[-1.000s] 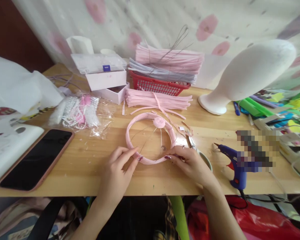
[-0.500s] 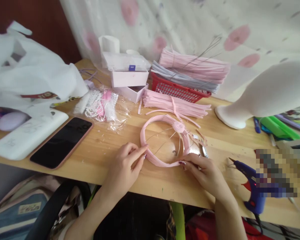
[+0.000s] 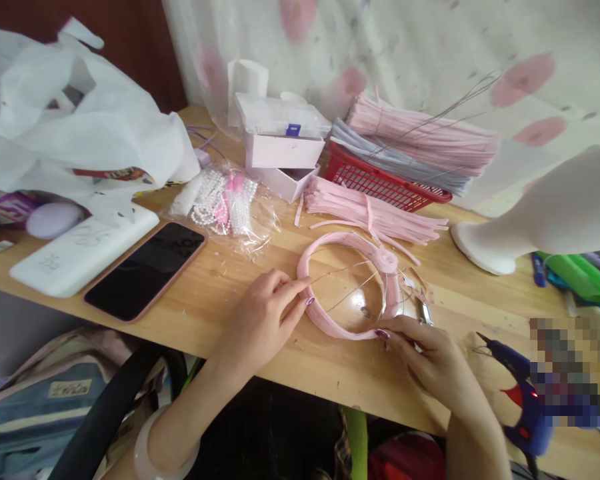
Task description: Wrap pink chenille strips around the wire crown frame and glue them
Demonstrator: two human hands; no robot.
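Observation:
A pink hoop, wrapped in fuzzy strip, is held just over the wooden table. A coiled pink rosette sits on its upper right side, and thin wires cross its opening. My left hand pinches the hoop's left side between thumb and fingers. At the lower right of the hoop, my right hand grips the rim with its thumb and fingertips. Beside the right hand lies a small metal clipper-like tool, partly hidden.
Behind the hoop lie a bundle of pink strips and a red basket of more strips. A blue glue gun stands at right near a white mannequin form. A phone, white power strip and bagged beads are at left.
The view has shifted, so everything sits further right in the picture. Both hands keep their hold on the hoop, which has tilted slightly.

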